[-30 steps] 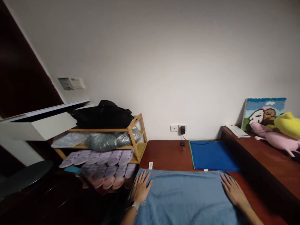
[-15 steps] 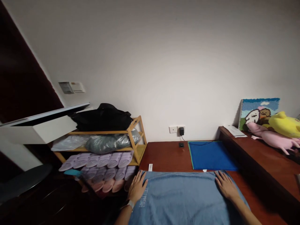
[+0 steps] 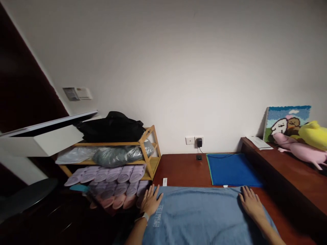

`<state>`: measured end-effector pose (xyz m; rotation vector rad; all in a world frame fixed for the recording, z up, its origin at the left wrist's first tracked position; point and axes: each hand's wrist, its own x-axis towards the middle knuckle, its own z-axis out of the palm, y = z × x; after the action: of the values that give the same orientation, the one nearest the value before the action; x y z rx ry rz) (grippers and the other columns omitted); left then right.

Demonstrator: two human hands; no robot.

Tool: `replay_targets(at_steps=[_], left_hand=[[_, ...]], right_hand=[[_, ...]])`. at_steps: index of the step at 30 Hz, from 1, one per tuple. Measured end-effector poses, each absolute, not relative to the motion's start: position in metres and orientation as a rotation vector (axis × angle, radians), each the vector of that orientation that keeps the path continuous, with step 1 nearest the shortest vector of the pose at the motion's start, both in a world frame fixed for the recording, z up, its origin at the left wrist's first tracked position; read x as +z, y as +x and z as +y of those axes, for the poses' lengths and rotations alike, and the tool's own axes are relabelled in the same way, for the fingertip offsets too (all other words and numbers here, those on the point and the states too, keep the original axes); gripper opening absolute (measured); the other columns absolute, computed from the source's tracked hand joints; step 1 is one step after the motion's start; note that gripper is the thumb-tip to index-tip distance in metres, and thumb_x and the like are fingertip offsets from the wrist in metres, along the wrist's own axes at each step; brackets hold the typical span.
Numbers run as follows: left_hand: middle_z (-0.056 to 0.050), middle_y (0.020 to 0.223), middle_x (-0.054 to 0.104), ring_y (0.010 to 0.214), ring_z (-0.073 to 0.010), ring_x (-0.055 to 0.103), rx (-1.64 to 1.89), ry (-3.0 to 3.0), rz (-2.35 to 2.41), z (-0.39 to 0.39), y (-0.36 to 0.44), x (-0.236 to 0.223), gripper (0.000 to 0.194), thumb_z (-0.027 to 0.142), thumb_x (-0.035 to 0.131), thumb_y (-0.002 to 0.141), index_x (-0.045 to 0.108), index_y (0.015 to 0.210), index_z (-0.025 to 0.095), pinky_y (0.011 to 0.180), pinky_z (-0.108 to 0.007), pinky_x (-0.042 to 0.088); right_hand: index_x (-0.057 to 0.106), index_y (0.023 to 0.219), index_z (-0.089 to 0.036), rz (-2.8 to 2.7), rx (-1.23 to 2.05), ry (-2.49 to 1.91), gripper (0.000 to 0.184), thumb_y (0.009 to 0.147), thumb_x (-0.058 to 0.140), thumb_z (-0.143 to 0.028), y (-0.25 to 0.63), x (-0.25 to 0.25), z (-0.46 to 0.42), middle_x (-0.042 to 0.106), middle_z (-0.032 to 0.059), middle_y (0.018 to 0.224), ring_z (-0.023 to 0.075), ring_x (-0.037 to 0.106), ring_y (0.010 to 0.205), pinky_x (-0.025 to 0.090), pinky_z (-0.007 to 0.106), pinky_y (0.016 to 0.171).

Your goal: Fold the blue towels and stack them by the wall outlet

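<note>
A light blue towel (image 3: 201, 214) lies spread over the near part of a reddish wooden table (image 3: 181, 168). My left hand (image 3: 151, 201) rests flat on the towel's far left corner, fingers spread, a watch band at the wrist. My right hand (image 3: 251, 203) lies flat on the far right corner, fingers stretched out. Neither hand holds anything. Pale lettering shows along the towel's left edge.
A darker blue cloth (image 3: 232, 169) lies beyond the towel near a wall socket with a plug (image 3: 199, 142). A wooden rack (image 3: 149, 153) with rolled slippers and a black bag stands left. A raised shelf (image 3: 293, 170) at right carries plush toys (image 3: 304, 149) and a picture.
Both hands have slid a little along the towel's far corners while staying flat. The view shifted slightly. The towel's lettered left edge now shows.
</note>
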<state>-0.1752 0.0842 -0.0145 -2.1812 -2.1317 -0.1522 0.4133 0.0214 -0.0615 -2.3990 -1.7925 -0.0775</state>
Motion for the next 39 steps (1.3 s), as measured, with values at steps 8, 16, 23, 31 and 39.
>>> replay_targets(at_steps=[8, 16, 23, 31, 39], left_hand=[[-0.005, 0.167, 0.034, 0.154, -0.0267, 0.030, -0.340, -2.420, -1.828, 0.037, -0.105, -0.021, 0.056, 0.052, 0.039, 0.102, 0.043, 0.155, 0.033, 0.126, -0.049, 0.025], [-0.004, 0.168, 0.032, 0.155, -0.0291, 0.028, -0.282, -2.417, -1.980, 0.033, -0.112, -0.024, 0.062, 0.060, 0.040, 0.100, 0.037, 0.157, 0.036, 0.125, -0.054, 0.024], [-0.004, 0.167, 0.033, 0.154, -0.0294, 0.029, -0.325, -2.401, -1.971, 0.037, -0.105, -0.028, 0.060, 0.057, 0.042, 0.100, 0.039, 0.156, 0.036, 0.125, -0.055, 0.021], [-0.005, 0.166, 0.036, 0.153, -0.0235, 0.033, -0.321, -2.478, -1.924, 0.021, -0.118, -0.018, 0.055, 0.049, 0.036, 0.104, 0.045, 0.154, 0.029, 0.126, -0.047, 0.027], [0.000, 0.166, 0.036, 0.153, -0.0263, 0.032, -0.332, -2.535, -1.811, -0.033, -0.137, -0.023, 0.057, 0.055, 0.042, 0.102, 0.038, 0.156, 0.039, 0.126, -0.051, 0.027]], right_hand=[[0.031, 0.161, -0.024, -2.282, 0.341, -1.700, 0.067, 0.103, 0.023, -0.057, 0.207, -0.016, 0.011, 0.028, 0.0009, 0.168, 0.0230, 0.019, 0.157, 0.015, 0.046, 0.129], [0.029, 0.161, -0.027, -2.288, 0.434, -1.788, 0.066, 0.102, 0.025, -0.057, 0.246, -0.022, 0.013, 0.025, -0.0007, 0.169, 0.0237, 0.017, 0.157, 0.012, 0.049, 0.129], [0.035, 0.159, -0.029, -1.986, 0.222, -2.184, 0.067, 0.099, 0.025, -0.056, 0.440, -0.071, -0.019, 0.031, 0.0004, 0.167, 0.0261, 0.025, 0.155, 0.023, 0.051, 0.126], [0.040, 0.157, -0.021, -1.971, 0.149, -2.155, 0.066, 0.100, 0.026, -0.050, 0.415, -0.056, -0.035, 0.035, 0.0066, 0.166, 0.0279, 0.026, 0.155, 0.023, 0.051, 0.126], [0.033, 0.160, -0.025, -2.117, 0.323, -2.018, 0.065, 0.102, 0.027, -0.054, 0.316, -0.032, -0.038, 0.029, 0.0020, 0.167, 0.0269, 0.019, 0.156, 0.015, 0.052, 0.128]])
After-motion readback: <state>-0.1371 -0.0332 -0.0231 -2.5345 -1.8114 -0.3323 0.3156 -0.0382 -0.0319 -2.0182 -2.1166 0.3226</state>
